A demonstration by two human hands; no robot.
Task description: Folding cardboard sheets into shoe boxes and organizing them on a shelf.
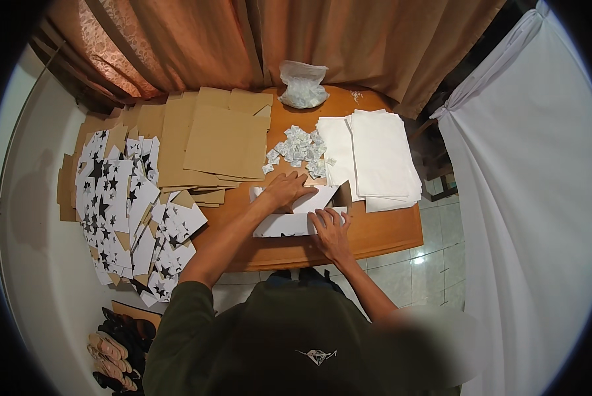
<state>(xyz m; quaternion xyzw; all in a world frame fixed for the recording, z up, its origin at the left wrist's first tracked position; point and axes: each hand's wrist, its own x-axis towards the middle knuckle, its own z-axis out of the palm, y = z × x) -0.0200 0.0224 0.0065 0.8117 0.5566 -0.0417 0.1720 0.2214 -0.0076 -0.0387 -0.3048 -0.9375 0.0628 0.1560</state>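
A white cardboard box point(282, 226) with black star print sits in front of me on the wooden table, its top open. My left hand point(288, 191) reaches over its far left part, fingers spread against white paper or a flap point(315, 198) inside. Over the near wall, toward the right end, my right hand point(331, 232) is closed with the fingers hooked over the top edge. Just beyond the box lies a heap of small white packets point(300, 146). What is under my left palm is hidden.
Stacked brown cardboard sheets point(223, 142) and star-printed white flat boxes point(107, 204) cover the table's left side. White paper sheets point(385, 155) are piled at the right. A clear plastic bag point(303, 86) of packets stands at the back. Shoes point(114, 353) lie on the floor, lower left.
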